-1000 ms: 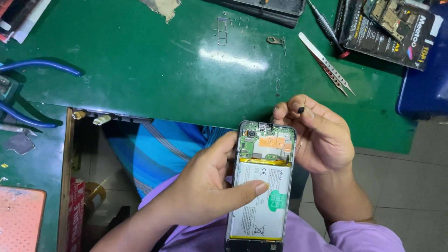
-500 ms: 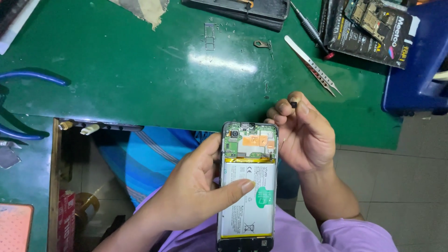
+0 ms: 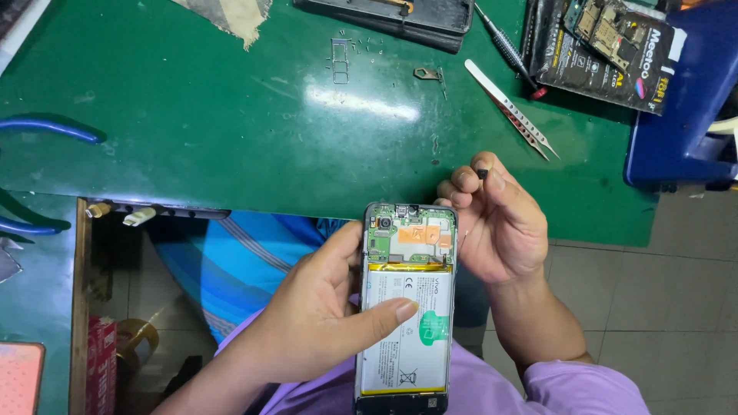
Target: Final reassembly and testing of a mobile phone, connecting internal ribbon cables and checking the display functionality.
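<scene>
The opened phone [image 3: 406, 307] is held just off the near edge of the green table [image 3: 231, 146], with bare table beyond it. Tweezers [image 3: 511, 111] and a screwdriver [image 3: 507, 50] lie further back, right of the phone. The left hand [image 3: 323, 323] wraps the phone, thumb on the battery. The right hand [image 3: 500, 223], against the phone's upper right edge, pinches a small dark part [image 3: 482, 174] between its fingertips.

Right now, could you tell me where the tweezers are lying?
In the head view, the tweezers lie on the green mat at upper right, beside a screwdriver, just above the right hand.
</scene>
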